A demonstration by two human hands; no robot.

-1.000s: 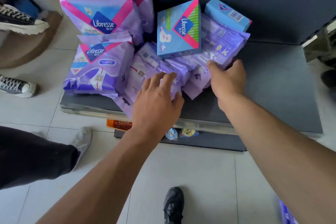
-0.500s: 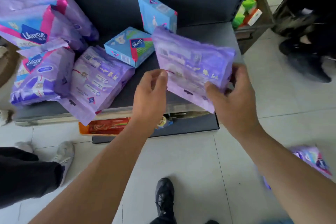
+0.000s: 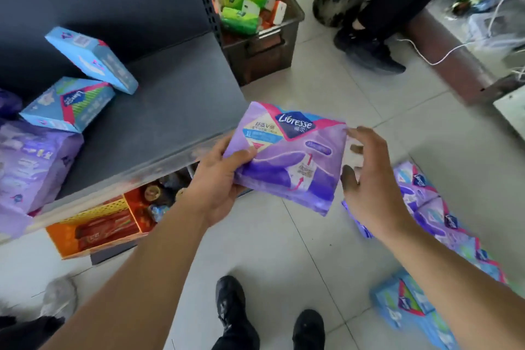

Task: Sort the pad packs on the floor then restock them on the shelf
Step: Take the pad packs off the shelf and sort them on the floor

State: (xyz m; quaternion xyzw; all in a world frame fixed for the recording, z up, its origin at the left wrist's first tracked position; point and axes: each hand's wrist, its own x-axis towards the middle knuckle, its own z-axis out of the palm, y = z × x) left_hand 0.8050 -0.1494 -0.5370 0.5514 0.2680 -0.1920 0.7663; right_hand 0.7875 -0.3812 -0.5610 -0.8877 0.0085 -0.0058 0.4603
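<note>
Beyond the shelf (image 3: pixel 159 111), a brown crate (image 3: pixel 264 48) holds green tissue packs (image 3: pixel 238 18); left hand (image 3: pixel 218 179) grips a purple pack (image 3: pixel 287 156), right hand (image 3: pixel 369 182) spread.

Left hand (image 3: pixel 218 179): we grip a purple pad pack (image 3: pixel 289 156) at mid-frame, thumb on top.
Right hand (image 3: pixel 372 179): fingers spread, just right of it, holding nothing.
Forearms: both bare, rising from the bottom edge.

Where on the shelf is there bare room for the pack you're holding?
The purple pack, gripped by the left hand, could go on the bare right half of the grey shelf, bordered by the blue boxes on the left and the perforated upright at the shelf's right end. The left end is crowded with purple packs. The right hand is open beside the pack.
</note>
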